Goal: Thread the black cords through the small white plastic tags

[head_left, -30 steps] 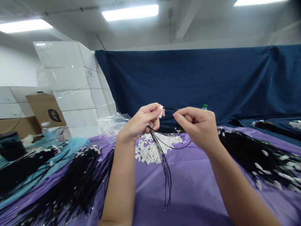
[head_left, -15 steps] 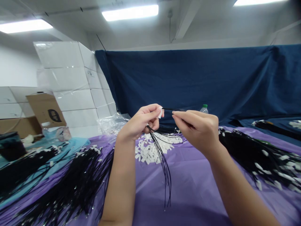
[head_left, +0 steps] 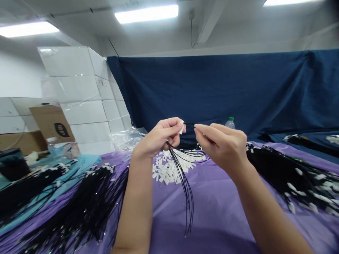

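Both hands are raised over a purple-covered table (head_left: 212,215). My left hand (head_left: 159,137) is closed, pinching a small white plastic tag (head_left: 181,127) between thumb and fingers, and a bundle of thin black cords (head_left: 185,183) hangs down from that same hand. My right hand (head_left: 222,146) is closed in a pinch on the end of a single black cord (head_left: 190,124) that runs straight to the white tag. A heap of loose white tags (head_left: 169,167) lies on the cloth just behind my hands.
Large piles of black cords with white tags lie at the left (head_left: 79,201) and right (head_left: 288,173). A green-capped bottle (head_left: 230,122) stands behind my right hand. A crumpled clear bag (head_left: 127,139), white stacked boxes (head_left: 79,95), a cardboard box (head_left: 50,123) and a blue curtain (head_left: 238,88) lie beyond.
My right hand has turned and slid slightly left along the cord toward the tag. The left hand has stayed nearly still.
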A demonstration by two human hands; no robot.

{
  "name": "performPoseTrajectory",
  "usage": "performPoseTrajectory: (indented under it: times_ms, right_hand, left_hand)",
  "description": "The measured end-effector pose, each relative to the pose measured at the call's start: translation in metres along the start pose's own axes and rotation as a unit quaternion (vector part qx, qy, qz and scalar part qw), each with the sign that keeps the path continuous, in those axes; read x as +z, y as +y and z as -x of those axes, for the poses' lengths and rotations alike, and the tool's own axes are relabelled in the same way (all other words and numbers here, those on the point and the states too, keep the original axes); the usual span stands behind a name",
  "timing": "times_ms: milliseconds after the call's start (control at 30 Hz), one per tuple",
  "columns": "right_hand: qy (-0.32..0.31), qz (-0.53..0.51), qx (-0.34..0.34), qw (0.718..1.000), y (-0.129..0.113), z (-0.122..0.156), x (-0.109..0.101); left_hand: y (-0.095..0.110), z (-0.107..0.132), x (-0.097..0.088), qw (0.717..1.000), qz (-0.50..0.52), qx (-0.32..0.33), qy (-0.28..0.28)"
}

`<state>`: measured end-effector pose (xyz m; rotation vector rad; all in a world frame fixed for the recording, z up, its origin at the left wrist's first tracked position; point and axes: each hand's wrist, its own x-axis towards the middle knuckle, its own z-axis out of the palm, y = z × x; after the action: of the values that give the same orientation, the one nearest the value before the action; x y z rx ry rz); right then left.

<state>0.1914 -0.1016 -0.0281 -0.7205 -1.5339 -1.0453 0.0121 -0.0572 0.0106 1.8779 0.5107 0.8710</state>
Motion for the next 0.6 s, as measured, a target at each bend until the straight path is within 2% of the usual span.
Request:
performPoseTrajectory:
  times_ms: [167,367,600]
  right_hand:
    - [-0.025,-0.050,0.023,0.998,0.0002,-0.0003,-0.0011]
    - [-0.039,-0.114,0.068,0.990,-0.0009,-0.0018,0.0000]
    - [-0.020,0.002,0.037,0.999,-0.0020,0.0006,0.0039]
  left_hand:
    - [-0.0012,-0.0015,-0.0003,0.999,0.033,0.008,-0.012]
    - [0.0009,0.0000,0.0041,1.000,0.017,0.019,-0.001]
    - [0.0001,-0.0022,0.0049,1.000,0.000,0.014,0.007]
